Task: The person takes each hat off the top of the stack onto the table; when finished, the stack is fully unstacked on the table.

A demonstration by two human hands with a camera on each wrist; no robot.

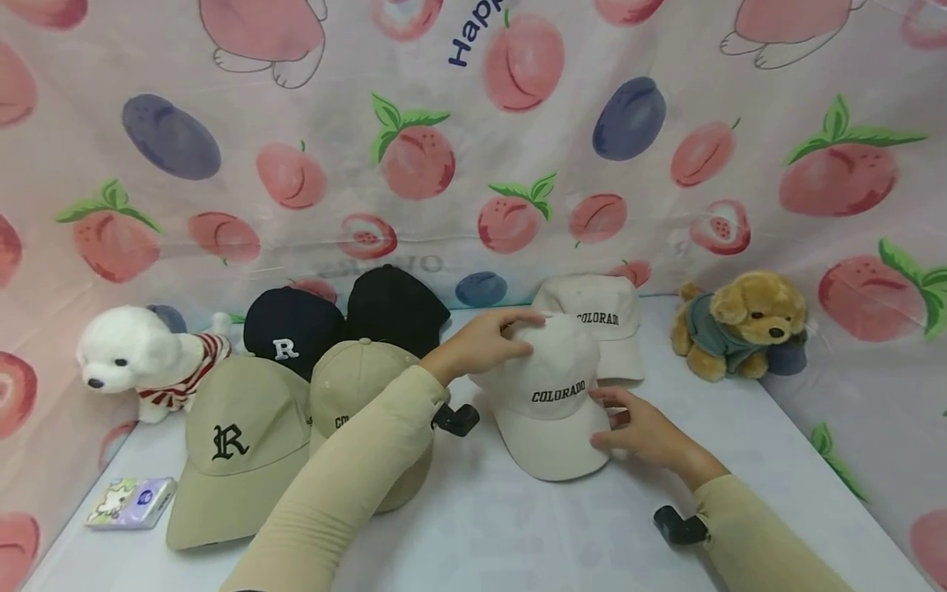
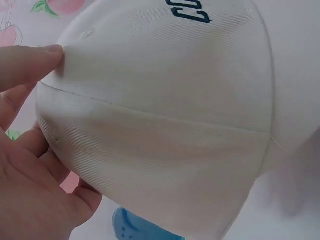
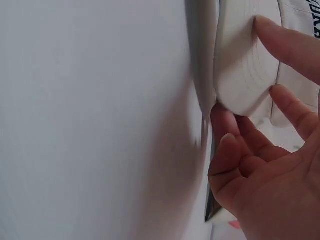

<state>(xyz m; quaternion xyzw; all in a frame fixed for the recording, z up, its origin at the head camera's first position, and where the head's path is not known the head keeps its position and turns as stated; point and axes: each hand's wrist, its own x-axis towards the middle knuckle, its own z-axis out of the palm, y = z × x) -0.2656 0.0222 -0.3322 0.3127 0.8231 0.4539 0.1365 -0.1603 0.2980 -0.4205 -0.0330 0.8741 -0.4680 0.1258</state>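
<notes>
A white baseball cap [image 1: 551, 403] with COLORADO in dark letters faces forward at the right of centre, its brim toward the near side. My left hand [image 1: 484, 341] holds the top of its crown, thumb on the cloth and fingers curled over the far side, as the left wrist view [image 2: 40, 165] also shows. At the brim's right side, my right hand [image 1: 644, 432] grips the edge. In the right wrist view the thumb lies on top of the brim [image 3: 245, 65], with fingertips tucked beneath it. Behind stands a second white COLORADO cap [image 1: 617, 308], partly hidden.
To the left are a large khaki R cap [image 1: 247, 436], a beige cap [image 1: 362, 366] partly behind my left sleeve, a navy R cap [image 1: 292, 325] and a black cap [image 1: 392, 308]. Plush dogs, white [image 1: 133, 358] and brown [image 1: 747, 321], flank them. A tissue pack [image 1: 133, 503] lies front left.
</notes>
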